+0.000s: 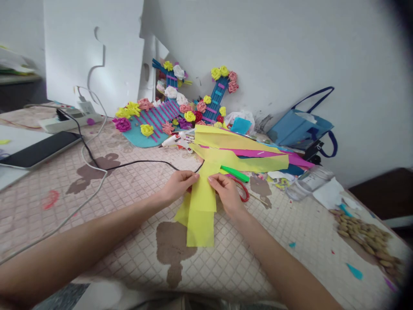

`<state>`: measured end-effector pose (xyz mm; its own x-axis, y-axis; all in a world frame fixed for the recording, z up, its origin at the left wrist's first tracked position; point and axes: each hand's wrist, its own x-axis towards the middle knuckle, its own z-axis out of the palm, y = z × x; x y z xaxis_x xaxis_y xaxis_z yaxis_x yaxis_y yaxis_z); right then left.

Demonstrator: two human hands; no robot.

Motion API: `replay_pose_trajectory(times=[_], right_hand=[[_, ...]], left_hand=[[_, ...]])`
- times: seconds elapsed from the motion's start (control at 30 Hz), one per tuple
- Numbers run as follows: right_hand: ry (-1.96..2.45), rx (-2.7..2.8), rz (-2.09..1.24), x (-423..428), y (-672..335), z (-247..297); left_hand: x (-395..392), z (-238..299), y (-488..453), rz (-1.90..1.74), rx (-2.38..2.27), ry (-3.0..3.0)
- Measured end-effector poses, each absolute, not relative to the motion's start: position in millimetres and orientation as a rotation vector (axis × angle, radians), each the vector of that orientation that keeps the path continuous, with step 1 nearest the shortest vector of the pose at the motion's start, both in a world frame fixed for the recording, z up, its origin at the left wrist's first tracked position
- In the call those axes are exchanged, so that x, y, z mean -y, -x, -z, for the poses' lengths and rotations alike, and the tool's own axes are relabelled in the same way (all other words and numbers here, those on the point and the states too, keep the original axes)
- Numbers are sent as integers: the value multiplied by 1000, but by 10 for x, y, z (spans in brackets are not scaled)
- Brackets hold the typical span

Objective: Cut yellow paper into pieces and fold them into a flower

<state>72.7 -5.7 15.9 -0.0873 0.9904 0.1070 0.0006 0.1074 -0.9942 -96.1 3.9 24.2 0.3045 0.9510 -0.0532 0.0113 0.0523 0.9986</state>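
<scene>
A long strip of yellow crepe paper [202, 193] hangs down toward me over the tabletop, its layers folded over one another. My left hand [181, 184] pinches its left edge between thumb and fingers. On the opposite edge, my right hand [227, 191] grips the same strip in a pinch. Behind, the yellow paper joins a wider pile of yellow sheets [238, 140] with magenta paper [298, 159] beneath. Just beyond my right hand lie red-handled scissors [245, 191], partly hidden, and a bright green pointed item [235, 173]. A white glue gun [179, 141] rests behind the strip.
Paper-flower decorations [158, 118] stand against the wall. A power strip [71, 120] and a dark phone-like device [41, 148] are at left, with cables across the table [129, 202]. At right are a blue bag [300, 127], a clear plastic cup [308, 183] and a heap of nuts in shells [364, 234].
</scene>
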Motion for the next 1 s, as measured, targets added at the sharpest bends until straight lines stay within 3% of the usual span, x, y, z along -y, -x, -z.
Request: replay_pose_trajectory(times=[0.47,0.8,1.0], right_hand=[[1082,1257,-1086,10,-780,-134],[842,1346,-1421,209,-665,-260],[964,1499,-1211,155,-714,-189]], left_hand=[[6,-273,967,-732,-830,-1184],[-126,-336,1084,-1046,-998,-1069],[-135,-310,1091,-1096,-995,-1072]])
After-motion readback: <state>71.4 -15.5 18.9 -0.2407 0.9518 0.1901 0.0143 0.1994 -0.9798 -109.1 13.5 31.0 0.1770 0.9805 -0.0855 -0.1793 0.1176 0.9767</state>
